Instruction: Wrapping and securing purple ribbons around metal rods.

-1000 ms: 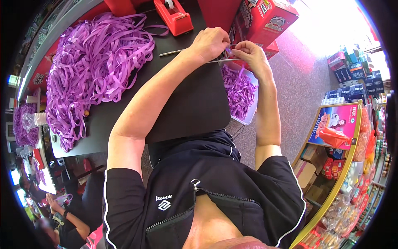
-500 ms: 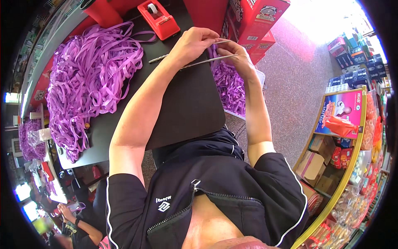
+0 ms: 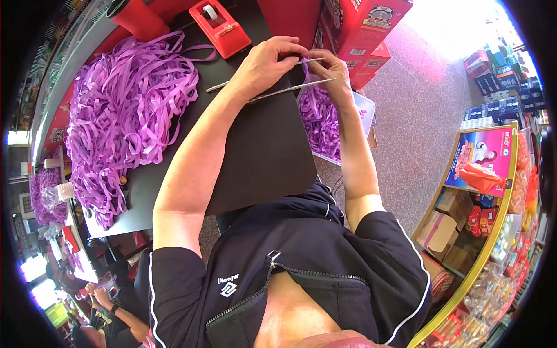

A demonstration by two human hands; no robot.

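Note:
Two thin metal rods (image 3: 290, 89) stick out over the far right edge of the dark table (image 3: 261, 151), roughly side by side. At the end of the farther rod, a short piece of purple ribbon (image 3: 306, 67) shows between my hands. My left hand (image 3: 268, 61) reaches across the rods, its thumb and fingers closed in a pinch by the ribbon. From the other side my right hand (image 3: 331, 71) curls round the rod ends, its fingertips pinching at the same ribbon. Below them, a clear plastic bin (image 3: 364, 110) holds many short purple ribbon pieces (image 3: 320, 124).
A big heap of loose purple ribbon (image 3: 130, 104) covers the table's left side. Behind it stand a red tape dispenser (image 3: 223, 29) and a red cylinder (image 3: 139, 20). Red cartons (image 3: 362, 35) rise beyond my right hand. A gold-edged display case (image 3: 493, 220) stands at the right.
The left fingers have shifted and parted slightly from the right ones, so more of the purple ribbon shows between them. The rods stay in nearly the same place.

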